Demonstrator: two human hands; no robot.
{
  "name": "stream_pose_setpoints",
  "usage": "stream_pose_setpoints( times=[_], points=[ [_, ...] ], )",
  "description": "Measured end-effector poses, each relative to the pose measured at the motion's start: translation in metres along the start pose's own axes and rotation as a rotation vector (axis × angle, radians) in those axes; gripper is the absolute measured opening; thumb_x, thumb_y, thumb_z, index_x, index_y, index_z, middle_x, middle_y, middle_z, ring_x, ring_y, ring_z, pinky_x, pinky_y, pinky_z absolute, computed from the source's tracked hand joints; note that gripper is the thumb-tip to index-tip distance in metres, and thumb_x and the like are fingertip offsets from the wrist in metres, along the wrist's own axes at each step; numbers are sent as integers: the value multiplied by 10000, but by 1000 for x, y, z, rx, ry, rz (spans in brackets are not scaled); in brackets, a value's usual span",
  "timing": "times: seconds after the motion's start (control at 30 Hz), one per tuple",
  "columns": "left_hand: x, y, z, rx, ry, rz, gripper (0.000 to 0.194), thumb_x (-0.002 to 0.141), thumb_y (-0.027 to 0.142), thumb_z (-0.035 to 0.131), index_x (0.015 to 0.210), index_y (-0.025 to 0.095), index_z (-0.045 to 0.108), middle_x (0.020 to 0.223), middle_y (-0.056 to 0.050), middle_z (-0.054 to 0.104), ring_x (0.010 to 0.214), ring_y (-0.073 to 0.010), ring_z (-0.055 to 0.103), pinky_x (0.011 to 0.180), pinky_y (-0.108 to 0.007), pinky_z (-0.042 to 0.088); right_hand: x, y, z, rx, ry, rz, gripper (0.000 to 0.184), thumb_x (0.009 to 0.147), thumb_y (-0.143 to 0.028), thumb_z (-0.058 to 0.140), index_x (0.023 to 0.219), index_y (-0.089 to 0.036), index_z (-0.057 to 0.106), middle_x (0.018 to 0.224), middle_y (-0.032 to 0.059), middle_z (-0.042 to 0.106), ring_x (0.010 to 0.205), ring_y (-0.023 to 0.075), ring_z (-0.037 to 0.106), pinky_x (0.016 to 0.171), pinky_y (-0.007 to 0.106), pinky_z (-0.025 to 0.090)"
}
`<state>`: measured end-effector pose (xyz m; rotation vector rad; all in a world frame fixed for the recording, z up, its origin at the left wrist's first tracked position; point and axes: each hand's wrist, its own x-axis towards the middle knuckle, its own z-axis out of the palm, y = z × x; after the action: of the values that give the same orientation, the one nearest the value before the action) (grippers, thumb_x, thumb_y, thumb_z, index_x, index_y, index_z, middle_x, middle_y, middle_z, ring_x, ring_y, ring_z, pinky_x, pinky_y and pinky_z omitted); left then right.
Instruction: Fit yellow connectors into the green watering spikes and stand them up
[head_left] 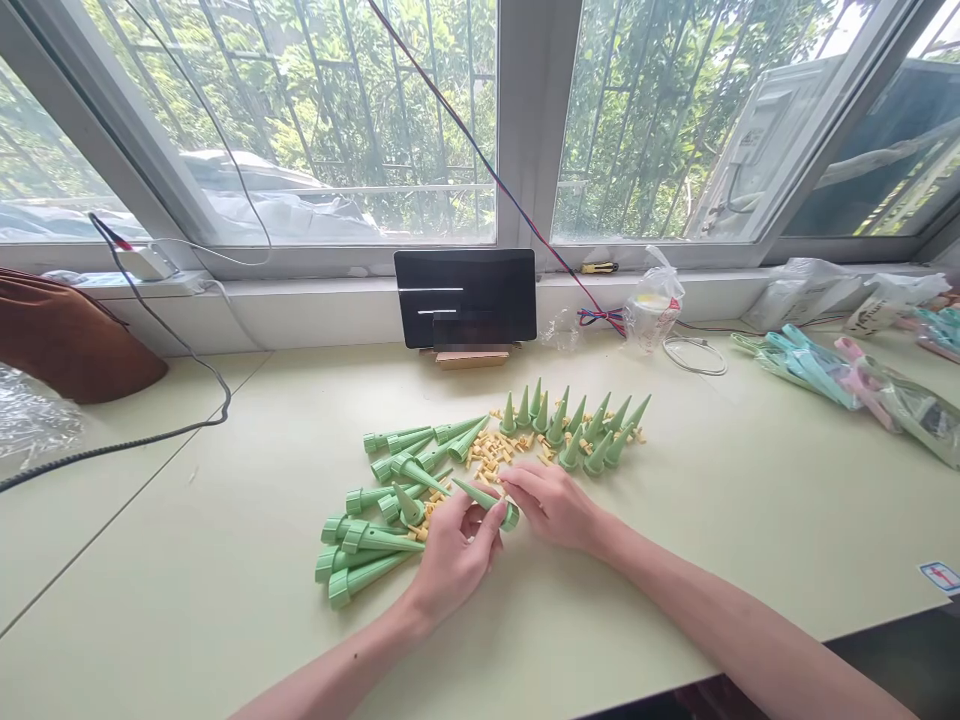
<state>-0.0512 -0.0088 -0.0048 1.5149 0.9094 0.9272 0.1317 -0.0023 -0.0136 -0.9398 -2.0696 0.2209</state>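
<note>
My left hand [457, 550] is closed round a green plastic watering spike [484, 497], its capped end towards my right hand. My right hand [559, 503] is closed in a pinch beside that spike, with a small yellow plastic fitting [503, 491] at its fingertips, partly hidden. Loose yellow fittings [491, 452] lie in a heap just beyond both hands. To the left, several green spikes with ribbed caps [367, 537] lie on their sides. Beyond my right hand, several more green spikes [556, 425] stand point up, with yellow pieces among them.
A dark tablet [466, 298] leans on a cardboard stand [472, 358] at the back of the pale table [225, 560]. A black cable [150, 440] crosses the left side. Bagged pastel items [810, 365] lie at the right, near a coiled white cable [695, 356] and a plastic bag [654, 305].
</note>
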Motion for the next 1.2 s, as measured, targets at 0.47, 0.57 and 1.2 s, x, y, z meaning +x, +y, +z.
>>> stream_pose_setpoints(
  times=[0.47,0.57,1.2],
  points=[
    [2,2,-1,31,-58,-6,229,926,388,578,961,162,591,584,23,571,446,-109,565,430,-212,463,-1,0,0,5,-27,-2,212,1027,-181,376,975,-176,582,772,43,573,644,151,471,582,265,362],
    [1,3,-1,22,-49,-7,232,922,392,582,961,164,593,591,22,577,453,-113,571,433,-214,465,0,0,-1,-4,-24,2,220,1030,-181,371,952,-178,577,756,37,568,638,149,466,582,265,365],
    [0,2,-1,18,-64,-11,233,932,389,573,961,158,590,596,21,567,453,-103,550,426,-210,456,-1,1,0,0,-33,-2,229,1027,-176,370,936,-175,580,757,40,571,630,146,466,570,260,352]
  ],
)
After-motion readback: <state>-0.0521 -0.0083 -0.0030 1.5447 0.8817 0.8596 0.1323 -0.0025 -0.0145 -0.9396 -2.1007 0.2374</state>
